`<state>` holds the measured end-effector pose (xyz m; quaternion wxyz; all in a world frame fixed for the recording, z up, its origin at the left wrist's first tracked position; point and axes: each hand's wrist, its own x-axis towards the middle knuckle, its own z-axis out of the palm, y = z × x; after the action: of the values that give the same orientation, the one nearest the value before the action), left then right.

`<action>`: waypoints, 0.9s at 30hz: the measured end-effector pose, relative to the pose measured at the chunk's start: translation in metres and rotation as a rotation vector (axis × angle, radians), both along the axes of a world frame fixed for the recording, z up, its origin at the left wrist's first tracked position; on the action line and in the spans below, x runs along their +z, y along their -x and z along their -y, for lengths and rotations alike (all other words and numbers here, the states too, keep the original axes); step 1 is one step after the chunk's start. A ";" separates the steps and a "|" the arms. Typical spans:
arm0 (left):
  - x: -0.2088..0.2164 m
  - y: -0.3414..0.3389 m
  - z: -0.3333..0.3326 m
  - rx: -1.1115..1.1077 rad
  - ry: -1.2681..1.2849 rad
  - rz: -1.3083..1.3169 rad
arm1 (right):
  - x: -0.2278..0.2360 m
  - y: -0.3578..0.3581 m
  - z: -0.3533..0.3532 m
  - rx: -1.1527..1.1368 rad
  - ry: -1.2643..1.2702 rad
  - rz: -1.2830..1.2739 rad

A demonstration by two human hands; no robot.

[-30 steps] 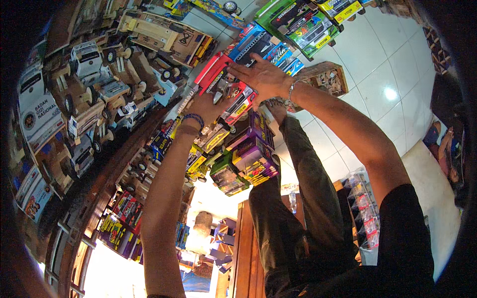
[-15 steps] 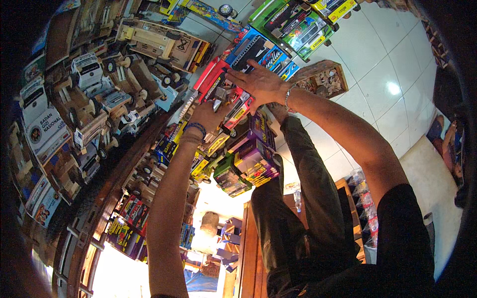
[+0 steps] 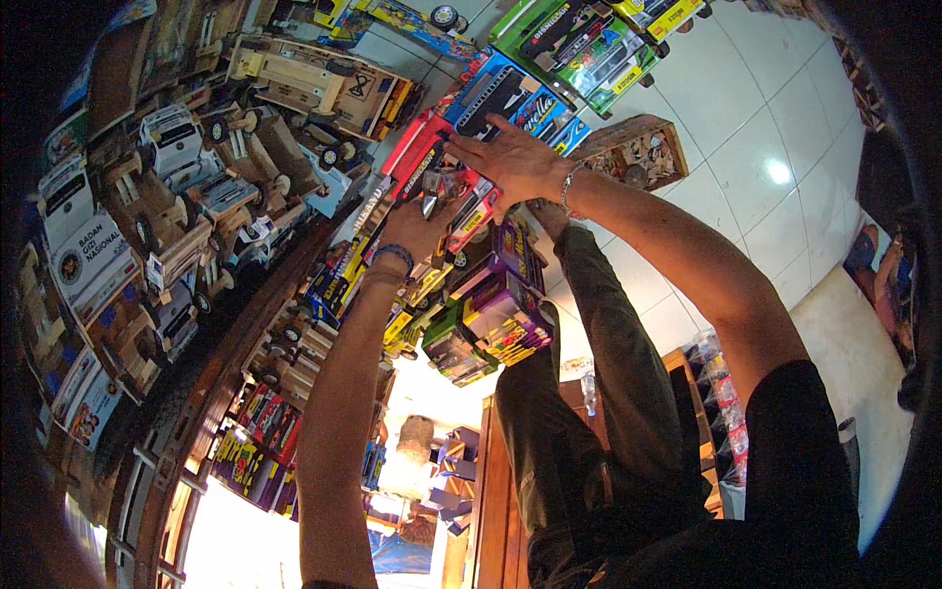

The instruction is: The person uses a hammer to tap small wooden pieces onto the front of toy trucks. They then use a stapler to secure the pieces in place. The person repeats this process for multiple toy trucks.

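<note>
My left hand (image 3: 422, 228) is closed round a small shiny metal object (image 3: 430, 203), whose kind I cannot make out, over a red toy truck (image 3: 417, 152). My right hand (image 3: 520, 162) lies with fingers spread over the red truck and the edge of the blue toy truck (image 3: 535, 103) beside it, hiding part of both. Past the blue one stands a green toy truck (image 3: 579, 49). Nearer me, a purple toy truck (image 3: 505, 309) and a dark green one (image 3: 456, 348) sit by my legs.
Unpainted wooden toy trucks and white-cabbed ones (image 3: 88, 231) crowd the left. A wooden box of small scraps (image 3: 638, 155) rests on the white tiled floor (image 3: 746, 147) at the right. More painted toy trucks (image 3: 263, 422) are lined up at lower left. Another person (image 3: 873, 275) shows at the far right.
My left hand and forearm have shifted slightly to the right, with the metal object still in its fingers. My right hand stays nearly in place on the trucks.
</note>
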<state>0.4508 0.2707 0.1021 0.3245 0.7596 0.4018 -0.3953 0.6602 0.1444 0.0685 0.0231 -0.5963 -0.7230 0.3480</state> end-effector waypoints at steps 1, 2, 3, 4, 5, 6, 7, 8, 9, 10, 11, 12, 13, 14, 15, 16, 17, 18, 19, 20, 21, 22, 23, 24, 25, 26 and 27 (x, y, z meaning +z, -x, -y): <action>-0.001 0.000 -0.001 -0.055 0.001 0.034 | 0.000 0.000 -0.001 0.005 -0.013 0.003; -0.002 -0.001 -0.002 -0.120 -0.006 0.084 | 0.000 0.000 -0.001 0.012 -0.002 0.002; -0.002 -0.002 -0.002 -0.131 0.005 0.057 | 0.000 0.000 -0.001 0.014 0.011 0.007; -0.001 -0.003 -0.001 -0.121 -0.014 0.091 | 0.000 0.000 -0.001 0.022 0.005 0.011; 0.000 -0.005 0.001 -0.058 -0.016 0.048 | -0.001 0.001 -0.001 0.024 0.002 0.020; 0.002 -0.006 0.003 0.002 -0.037 0.020 | -0.001 0.001 -0.001 0.022 -0.002 0.030; 0.004 -0.008 0.007 0.005 -0.057 0.014 | -0.002 0.002 -0.001 0.019 -0.016 0.026; 0.005 -0.009 0.009 0.006 -0.096 0.026 | -0.003 0.002 0.000 0.011 -0.031 0.025; 0.005 -0.010 0.010 0.008 -0.137 0.039 | -0.003 0.002 0.000 0.012 -0.008 0.027; 0.005 -0.009 0.011 0.021 -0.114 0.027 | -0.004 0.002 0.000 0.009 -0.044 0.018; 0.003 -0.009 0.010 0.032 -0.093 0.016 | -0.004 0.002 0.000 0.011 -0.044 0.014; -0.001 -0.008 0.008 0.041 -0.092 0.036 | -0.004 0.002 0.000 0.012 -0.028 0.017; -0.005 -0.006 0.007 0.010 -0.060 0.036 | -0.004 0.002 0.000 0.021 -0.039 0.020; -0.009 -0.004 0.005 -0.023 -0.046 0.065 | -0.004 0.002 0.000 0.028 -0.032 0.028; -0.013 -0.003 0.006 -0.036 -0.045 0.067 | -0.005 0.002 0.000 0.036 -0.026 0.036; -0.016 -0.001 0.007 -0.049 -0.044 0.070 | -0.005 0.002 0.000 0.033 -0.018 0.036; -0.018 -0.002 0.010 -0.042 -0.054 0.043 | -0.006 0.002 0.000 0.031 -0.010 0.036; -0.018 -0.002 0.014 -0.004 -0.098 0.031 | -0.007 0.003 0.000 0.023 -0.016 0.033; -0.016 -0.004 0.018 0.035 -0.142 0.021 | -0.008 0.003 0.000 0.029 -0.044 0.048; -0.012 -0.006 0.025 0.103 -0.215 0.025 | -0.009 0.005 0.001 0.026 -0.084 0.059; -0.009 -0.010 0.028 0.171 -0.288 0.035 | -0.011 0.003 0.001 0.035 -0.058 0.050; -0.007 -0.014 0.028 0.193 -0.264 0.025 | -0.012 0.003 0.001 0.029 -0.149 0.075; -0.004 -0.017 0.030 0.212 -0.238 0.007 | -0.013 0.003 0.001 0.033 -0.170 0.065; -0.001 -0.016 0.032 0.236 -0.230 -0.002 | -0.014 0.002 0.001 0.057 -0.102 0.032; -0.001 -0.018 0.032 0.211 -0.242 -0.030 | -0.013 0.002 0.001 0.040 -0.051 0.025; -0.001 -0.017 0.031 0.200 -0.245 -0.014 | -0.011 0.002 0.000 0.044 -0.068 0.041; -0.003 -0.015 0.031 0.200 -0.268 0.014 | -0.009 0.002 0.000 0.059 -0.053 0.047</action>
<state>0.4659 0.2395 0.0995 0.2610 0.7550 0.5222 -0.2986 0.6585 0.1444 0.0594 0.0115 -0.5819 -0.7496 0.3151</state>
